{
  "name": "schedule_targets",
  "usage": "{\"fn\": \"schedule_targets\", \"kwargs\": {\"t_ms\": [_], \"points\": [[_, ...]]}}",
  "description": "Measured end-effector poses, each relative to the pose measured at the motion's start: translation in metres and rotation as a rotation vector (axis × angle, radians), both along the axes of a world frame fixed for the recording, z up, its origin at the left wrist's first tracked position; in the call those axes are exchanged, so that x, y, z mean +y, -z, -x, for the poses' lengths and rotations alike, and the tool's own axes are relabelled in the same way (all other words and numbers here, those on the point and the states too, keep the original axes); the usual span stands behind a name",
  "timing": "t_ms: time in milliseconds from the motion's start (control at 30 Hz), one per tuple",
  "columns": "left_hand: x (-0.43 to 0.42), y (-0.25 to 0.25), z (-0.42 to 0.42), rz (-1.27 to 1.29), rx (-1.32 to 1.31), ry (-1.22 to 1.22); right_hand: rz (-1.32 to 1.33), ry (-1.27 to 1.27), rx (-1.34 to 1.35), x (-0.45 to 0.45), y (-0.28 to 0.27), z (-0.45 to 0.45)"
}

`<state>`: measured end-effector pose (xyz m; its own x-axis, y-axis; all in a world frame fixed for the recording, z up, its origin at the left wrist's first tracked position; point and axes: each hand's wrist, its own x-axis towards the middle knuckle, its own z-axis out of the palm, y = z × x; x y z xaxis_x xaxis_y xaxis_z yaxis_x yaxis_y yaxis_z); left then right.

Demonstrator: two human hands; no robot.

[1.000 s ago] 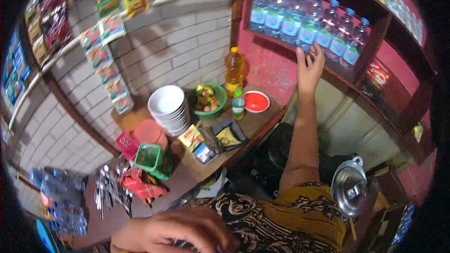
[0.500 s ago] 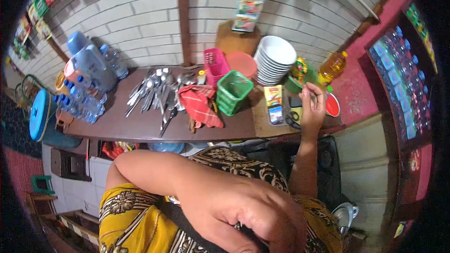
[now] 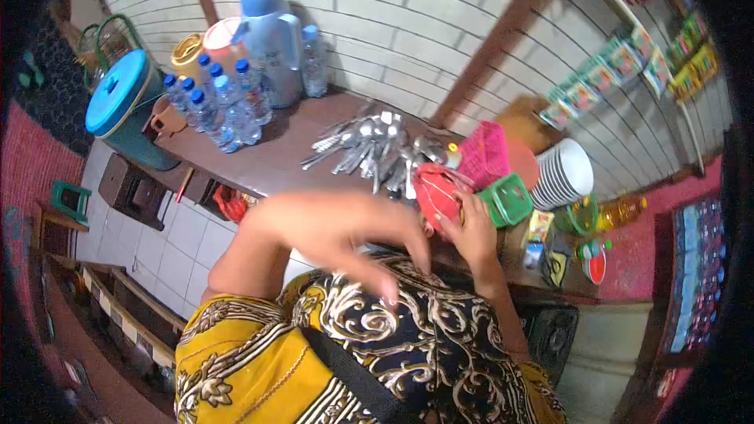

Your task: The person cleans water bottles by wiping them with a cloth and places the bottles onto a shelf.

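My right hand (image 3: 475,237) has its thumb and fingers closed on a red checked cloth (image 3: 441,195) near the table's front edge. My left hand (image 3: 345,229) is in the air in front of the table, blurred, with its fingers apart and nothing visible in them. Just behind the cloth is a heap of metal spoons and forks (image 3: 365,143). A green plastic basket (image 3: 506,200) stands right of the cloth, next to a pink basket (image 3: 483,153). Part of the cloth is covered by my right fingers.
On the left of the table (image 3: 294,137) stand several water bottles (image 3: 228,110), a blue thermos (image 3: 271,47) and a lidded blue bucket (image 3: 122,110). To the right are stacked white bowls (image 3: 564,174), a bottle of yellow oil (image 3: 622,212) and a red-topped container (image 3: 594,268).
My view has turned left. My right hand has come from the table's right end to the cloth and taken hold of it. My left hand has moved forward, away from my body.
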<state>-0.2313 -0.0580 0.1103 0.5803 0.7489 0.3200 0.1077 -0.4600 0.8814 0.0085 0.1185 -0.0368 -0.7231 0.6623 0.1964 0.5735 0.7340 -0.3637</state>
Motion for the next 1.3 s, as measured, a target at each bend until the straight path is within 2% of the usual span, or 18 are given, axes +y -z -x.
{"fn": "schedule_targets", "kwargs": {"t_ms": [67,100,133,200,267,300,433,500,600,667,733,767,833,1133,1200,1233,1267,1300], "points": [[-0.018,0.045,0.053,0.268,-0.049,-0.612,-0.077,0.048,-0.043,-0.001,0.010,0.025],[-0.021,0.078,0.077,0.233,-0.077,-0.944,-0.102,0.067,-0.050,0.001,0.020,0.033],[-0.023,0.128,0.103,0.276,-0.285,-1.244,-0.106,0.058,-0.049,0.002,0.030,0.040],[-0.040,0.201,0.149,0.224,-0.386,-1.794,-0.167,0.182,-0.140,0.007,0.052,0.050],[-0.057,0.268,0.185,-0.004,-0.416,-2.170,-0.202,0.204,-0.128,0.020,0.077,0.049],[-0.065,0.276,0.192,-0.064,-0.038,-2.373,-0.214,0.207,-0.108,0.026,0.087,0.046],[-0.060,0.244,0.196,-0.162,0.071,-2.287,-0.090,0.247,0.137,0.033,0.070,0.040],[-0.051,0.216,0.197,-0.400,0.512,-2.212,-0.160,0.266,0.229,0.028,0.051,0.031],[-0.040,0.169,0.204,-0.520,0.699,-2.287,-0.142,0.384,0.396,0.015,0.009,0.022],[-0.034,0.148,0.215,-0.376,0.789,-2.345,-0.122,0.456,0.447,0.020,0.013,-0.005],[-0.029,0.140,0.227,-0.359,0.854,-2.338,0.275,0.572,1.046,0.021,0.013,-0.013],[-0.028,0.140,0.231,-0.359,0.850,-2.333,0.055,0.558,0.887,0.019,0.006,-0.023],[-0.027,0.142,0.236,-0.279,0.992,-2.302,0.334,0.481,1.256,0.003,-0.023,-0.011],[-0.033,0.138,0.221,-0.370,0.888,-2.155,0.442,0.463,1.310,-0.001,-0.011,-0.051],[-0.031,0.134,0.207,-0.351,0.834,-2.083,0.191,0.558,1.008,-0.008,-0.003,-0.075],[-0.029,0.134,0.198,-0.265,0.745,-2.087,0.192,0.791,1.028,-0.010,-0.006,-0.080],[-0.028,0.135,0.190,-0.177,0.656,-2.086,0.190,0.800,1.045,-0.015,-0.008,-0.088],[-0.027,0.137,0.183,-0.196,0.675,-2.092,0.377,0.703,1.266,-0.019,-0.009,-0.097]]}}
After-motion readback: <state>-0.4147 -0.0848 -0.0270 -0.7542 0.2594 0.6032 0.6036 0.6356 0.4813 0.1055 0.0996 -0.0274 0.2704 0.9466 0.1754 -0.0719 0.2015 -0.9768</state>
